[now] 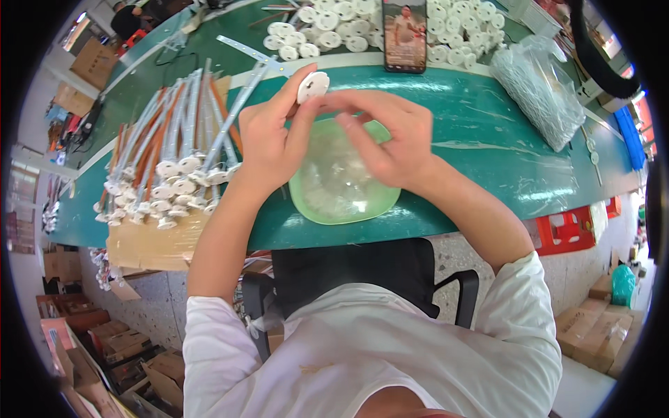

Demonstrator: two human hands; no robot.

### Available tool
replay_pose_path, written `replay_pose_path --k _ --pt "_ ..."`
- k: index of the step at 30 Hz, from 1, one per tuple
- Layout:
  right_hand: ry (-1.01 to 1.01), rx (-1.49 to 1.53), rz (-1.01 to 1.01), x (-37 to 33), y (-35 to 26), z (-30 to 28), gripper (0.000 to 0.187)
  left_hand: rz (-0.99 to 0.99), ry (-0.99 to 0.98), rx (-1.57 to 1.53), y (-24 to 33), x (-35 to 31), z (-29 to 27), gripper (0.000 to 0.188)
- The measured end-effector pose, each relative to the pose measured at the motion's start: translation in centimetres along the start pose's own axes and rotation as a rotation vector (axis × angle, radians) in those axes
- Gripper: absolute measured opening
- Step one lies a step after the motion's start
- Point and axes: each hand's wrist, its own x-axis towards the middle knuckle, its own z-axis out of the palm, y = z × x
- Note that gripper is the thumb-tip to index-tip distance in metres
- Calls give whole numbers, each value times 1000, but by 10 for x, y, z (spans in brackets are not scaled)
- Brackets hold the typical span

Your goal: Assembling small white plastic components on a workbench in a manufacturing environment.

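Your white shirt and the black chair (362,268) fill the lower view, and both bare forearms rise from there to meet over the green bowl (341,174). Left hand (268,143) holds a white disc (313,86) pinched between thumb and fingertips, so that grip is narrow and closed on the part, lifted just above the far rim of the bowl. Right hand (390,136) touches the same disc from the other side with its fingertips; whether it also pinches something small I cannot tell.

You look to be in the middle of fitting or preparing one disc. The next move, as I judge it, needs a steady left pinch while the right fingers work at the disc's centre.

Beside the left grip lies a bundle of rods (178,139) with white discs on their ends, resting on cardboard. Beyond both grips, more loose discs (327,31) and a phone (405,35) sit on the green bench (481,153), with a clear bag (540,90) of small parts farther right.
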Motion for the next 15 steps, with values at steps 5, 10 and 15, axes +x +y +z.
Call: replay_pose_path --k 5,10,15 --pt "109 -125 59 -4 31 -20 19 -109 -47 65 25 36 -78 31" --pt "17 -188 35 -1 31 -12 14 -357 -531 494 35 31 -212 31" --pt "-40 -198 -54 0 24 -12 12 -743 -818 692 9 5 -252 36"
